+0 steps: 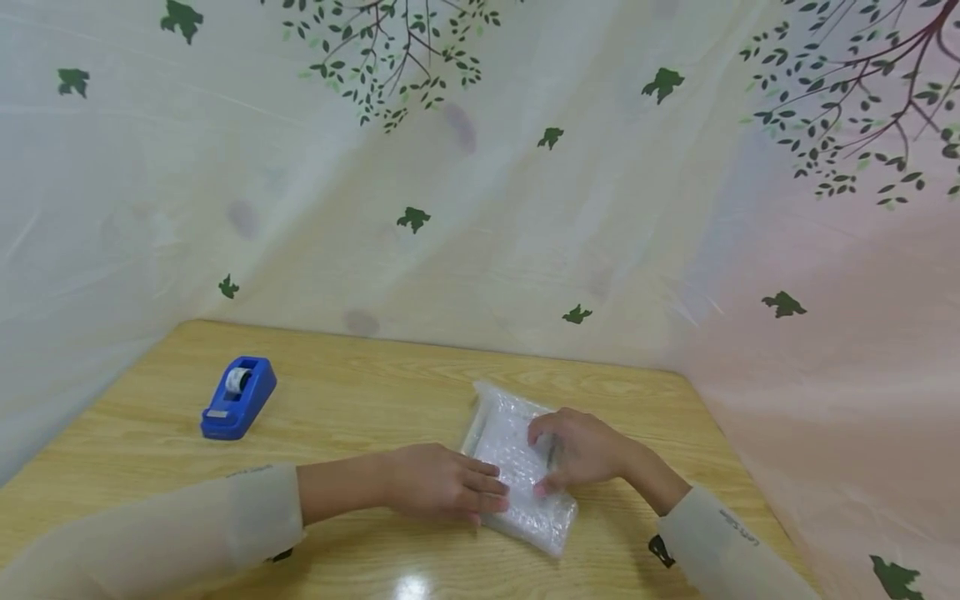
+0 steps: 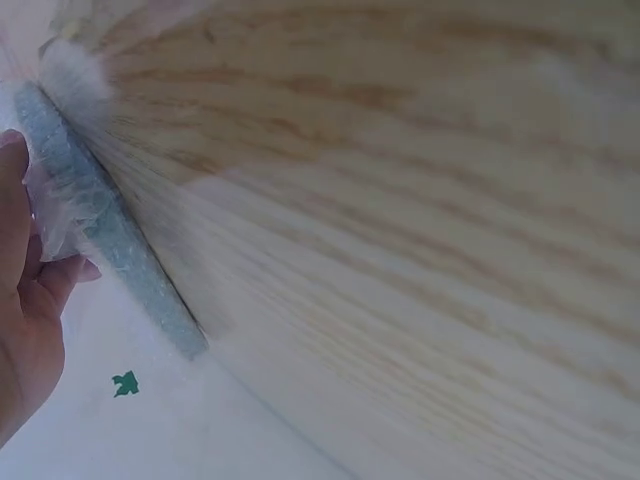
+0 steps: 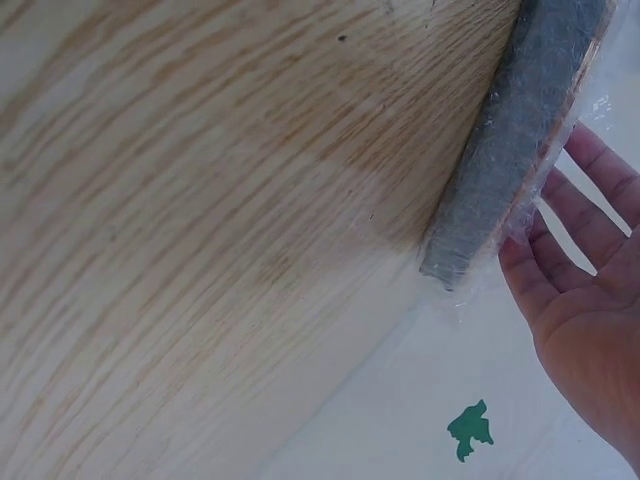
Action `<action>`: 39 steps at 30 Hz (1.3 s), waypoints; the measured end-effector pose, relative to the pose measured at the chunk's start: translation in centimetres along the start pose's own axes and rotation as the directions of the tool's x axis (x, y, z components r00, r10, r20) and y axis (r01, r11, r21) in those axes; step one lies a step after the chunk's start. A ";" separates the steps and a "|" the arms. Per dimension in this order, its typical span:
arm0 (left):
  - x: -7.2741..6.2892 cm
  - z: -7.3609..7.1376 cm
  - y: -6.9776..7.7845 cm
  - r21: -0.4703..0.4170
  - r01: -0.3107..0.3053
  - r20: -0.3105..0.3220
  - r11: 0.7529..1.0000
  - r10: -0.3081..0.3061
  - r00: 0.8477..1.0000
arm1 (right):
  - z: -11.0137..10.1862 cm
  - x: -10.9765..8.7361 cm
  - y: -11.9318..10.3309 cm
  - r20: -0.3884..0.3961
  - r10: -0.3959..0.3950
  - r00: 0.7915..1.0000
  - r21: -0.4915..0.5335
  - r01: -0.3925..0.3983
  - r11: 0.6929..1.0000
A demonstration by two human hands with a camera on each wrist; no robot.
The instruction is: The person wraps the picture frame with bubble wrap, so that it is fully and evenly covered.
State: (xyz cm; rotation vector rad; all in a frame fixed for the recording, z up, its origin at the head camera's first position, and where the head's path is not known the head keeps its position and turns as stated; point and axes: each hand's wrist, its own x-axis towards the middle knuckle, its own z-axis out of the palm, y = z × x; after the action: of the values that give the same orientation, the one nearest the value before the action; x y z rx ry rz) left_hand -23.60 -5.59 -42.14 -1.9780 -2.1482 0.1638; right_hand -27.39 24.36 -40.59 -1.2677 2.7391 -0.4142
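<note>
While I watched through the remote cameras, the left hand [image 1: 450,483] lay with its fingers extended over the near left side of a bubble-wrapped packet [image 1: 513,442], pressing rather than grasping. The right hand [image 1: 588,450] arched across the packet's right edge, its thumb and forefinger set apart on the wrap; I could not tell whether it gripped a fold. So the packet lay on the table [image 1: 360,383] beneath and between both sets of fingers. Close under the left fingertips, the wrist view showed loose film [image 2: 65,210] bulging.

I judged that film the likeliest trouble: if the left fingers eased off, it could spring up and loosen the wrap. Uneven pushing from the right fingers might skid the packet or swing it askew. A blue tape dispenser [image 1: 240,402] stood well beyond the left fingers; stretching for it would cost one hand's pressure.
</note>
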 end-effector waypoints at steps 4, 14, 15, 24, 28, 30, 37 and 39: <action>0.0 0.0 -0.3 -0.050 0.020 0.047 0.999 -0.018 0.999 | 0.1 -0.2 -0.1 0.012 0.017 1.000 0.008 -0.017 1.000; 0.4 0.3 -1.1 -0.159 0.016 0.049 0.987 -0.008 0.999 | 0.0 -0.4 0.1 0.002 -0.039 0.999 -0.037 0.039 0.999; 0.4 0.3 -1.1 -0.163 0.014 0.048 0.987 -0.006 0.999 | 0.0 -0.4 0.1 0.006 -0.054 0.999 -0.049 0.054 0.997; 0.4 0.2 -2.0 -0.240 0.012 -0.005 0.971 -0.013 1.000 | -0.1 -0.1 -0.5 0.033 -0.071 0.997 -0.102 0.074 0.992; 0.2 0.1 -3.4 -0.238 0.067 -0.063 0.969 -0.085 0.994 | -0.1 0.0 -0.6 0.037 -0.058 0.998 -0.106 0.061 0.992; 0.2 0.2 -4.0 -0.236 0.100 -0.065 0.967 -0.118 0.991 | -0.1 0.0 -0.7 0.040 -0.051 0.998 -0.103 0.055 0.993; 0.3 0.4 -5.0 -0.104 0.288 0.057 0.952 -0.284 0.957 | -0.2 0.0 -0.8 0.055 -0.026 0.998 -0.086 0.031 0.996; 0.6 0.3 -5.2 -0.058 0.334 0.112 0.941 -0.326 0.939 | -0.2 0.0 -0.8 0.057 -0.020 0.998 -0.085 0.025 0.996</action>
State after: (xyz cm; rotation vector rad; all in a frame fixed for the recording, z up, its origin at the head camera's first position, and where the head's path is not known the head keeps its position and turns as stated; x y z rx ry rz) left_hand -28.75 -5.46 -41.23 -1.6416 -2.5490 0.1298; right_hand -26.83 23.94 -40.21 -1.3104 2.7250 -0.2607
